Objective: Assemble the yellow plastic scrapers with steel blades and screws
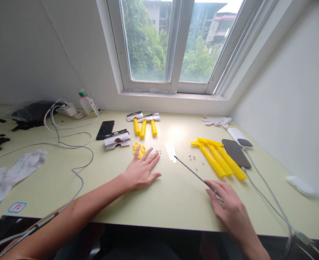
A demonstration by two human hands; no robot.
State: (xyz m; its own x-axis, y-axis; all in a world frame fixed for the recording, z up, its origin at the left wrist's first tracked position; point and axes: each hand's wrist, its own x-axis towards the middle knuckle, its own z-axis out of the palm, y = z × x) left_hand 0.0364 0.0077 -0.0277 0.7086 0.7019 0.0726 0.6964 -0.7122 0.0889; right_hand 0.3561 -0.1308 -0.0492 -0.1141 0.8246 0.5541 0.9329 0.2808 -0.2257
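Observation:
My left hand [141, 169] lies with spread fingers on the table, its fingertips beside several small metal nuts [158, 150] and over flat yellow plastic pieces [139, 150], which it partly covers. In my right hand [229, 207] is a long thin screwdriver [193, 173], its handle mostly hidden by the fingers. The tip points forward and left, near some thin white strips [171, 152]. Small screws [194, 157] are scattered between the screwdriver and several yellow plastic handles [216, 157] at the right.
Yellow-handled tools with cardboard sleeves [143, 124] lie toward the window, near a folded card sleeve [117, 139] and a black phone [105, 130]. At right are another phone [235, 153] and cables. Gloves [18, 173], a bottle [89, 103] and looping cords [78, 169] occupy the left.

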